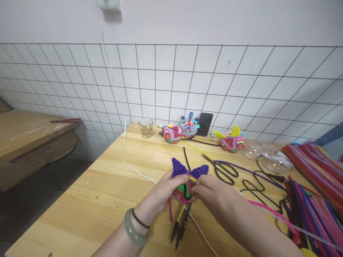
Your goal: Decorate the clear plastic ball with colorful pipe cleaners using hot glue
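Observation:
My left hand (164, 189) is closed on the left side of a round pipe-cleaner craft (184, 192). The craft is pink, green and black, with two pointed purple ears standing up from its top. My right hand (207, 188) presses its fingertips together on the craft's right side; whether a small strip is pinched there is hidden. Below the craft lie snips (179, 230) with dark blades toward me. A bright pink pipe cleaner (278, 214) stretches out behind my right forearm.
Black-handled scissors (223, 171) lie beyond my right hand. Finished crafts (173, 134), a phone (205, 124) and a glass cup (146, 127) stand near the tiled wall. Pipe-cleaner bundles (313, 210), clear plastic balls (276, 162) and a black cord (261, 184) fill the right side.

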`<state>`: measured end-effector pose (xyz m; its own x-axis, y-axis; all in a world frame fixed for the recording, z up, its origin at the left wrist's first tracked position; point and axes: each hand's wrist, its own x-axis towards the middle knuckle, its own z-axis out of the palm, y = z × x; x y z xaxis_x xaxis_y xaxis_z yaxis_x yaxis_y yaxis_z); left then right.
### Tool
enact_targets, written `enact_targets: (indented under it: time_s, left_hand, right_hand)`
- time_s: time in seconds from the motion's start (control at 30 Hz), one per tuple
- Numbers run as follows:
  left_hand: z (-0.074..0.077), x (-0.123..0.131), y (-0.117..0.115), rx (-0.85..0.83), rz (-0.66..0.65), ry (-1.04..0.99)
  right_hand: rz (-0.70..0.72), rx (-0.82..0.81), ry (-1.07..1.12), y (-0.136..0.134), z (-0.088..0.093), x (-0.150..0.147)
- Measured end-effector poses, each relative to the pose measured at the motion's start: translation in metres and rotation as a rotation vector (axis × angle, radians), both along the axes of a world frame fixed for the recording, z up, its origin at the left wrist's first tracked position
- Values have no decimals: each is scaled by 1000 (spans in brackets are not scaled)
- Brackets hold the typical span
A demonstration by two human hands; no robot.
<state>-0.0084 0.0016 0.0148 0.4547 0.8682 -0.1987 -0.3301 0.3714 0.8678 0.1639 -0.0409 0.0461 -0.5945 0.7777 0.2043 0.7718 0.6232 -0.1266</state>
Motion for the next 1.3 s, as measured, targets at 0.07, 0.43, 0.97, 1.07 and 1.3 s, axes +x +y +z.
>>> enact_targets:
  time_s: [0.07,0.43,0.97,1.07,1.3]
  left_hand:
    - [1,0,0,-7,-5,-11]
    - [0,-1,3,-59,-18,-64]
    - [-4,-7,12,-23,130,-63]
    - [-6,-10,17,-27,215,-69]
    - [-14,-15,25,-18,297,-92]
  right_hand:
    - [12,-11,-7,0,0,1]
    - [-20,129,44,-1,3,1]
    - [1,146,-42,-38,7,-7]
    - [39,253,-36,-40,-23,-28]
    - [181,402,27,-40,-82,-61]
